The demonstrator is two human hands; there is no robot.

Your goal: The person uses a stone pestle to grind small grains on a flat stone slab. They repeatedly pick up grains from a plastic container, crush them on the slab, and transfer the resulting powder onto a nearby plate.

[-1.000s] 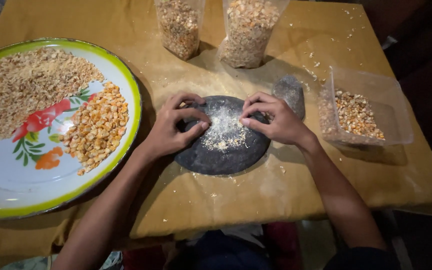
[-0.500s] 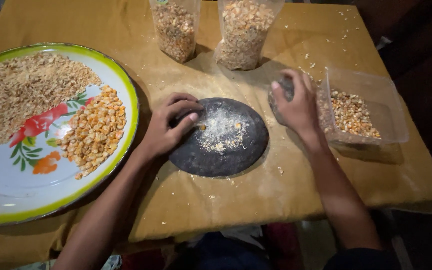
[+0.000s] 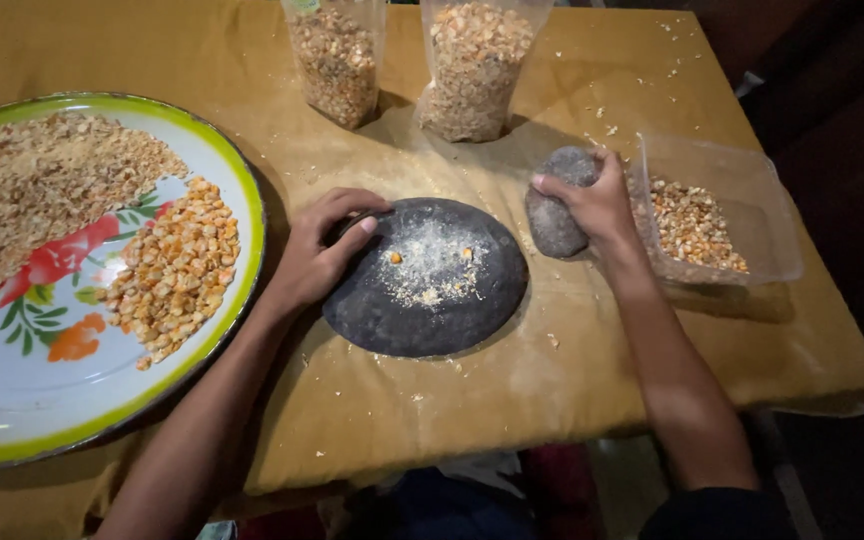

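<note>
A flat round dark grinding stone (image 3: 427,320) lies on the table, with pale crushed grain and a few whole kernels on its top. My left hand (image 3: 320,255) rests on its left rim, fingers curled over the edge. My right hand (image 3: 597,205) is wrapped around a grey oval hand stone (image 3: 557,215) that sits on the cloth just right of the slab.
A large floral tray (image 3: 12,400) at left holds crushed grain and yellow corn kernels (image 3: 177,270). Two clear bags of grain (image 3: 337,60) (image 3: 472,65) stand at the back. A clear plastic tub (image 3: 752,215) with kernels sits at right, near the table edge.
My right hand left the slab, moved right and took hold of the grey hand stone. My left hand stayed on the slab's left rim.
</note>
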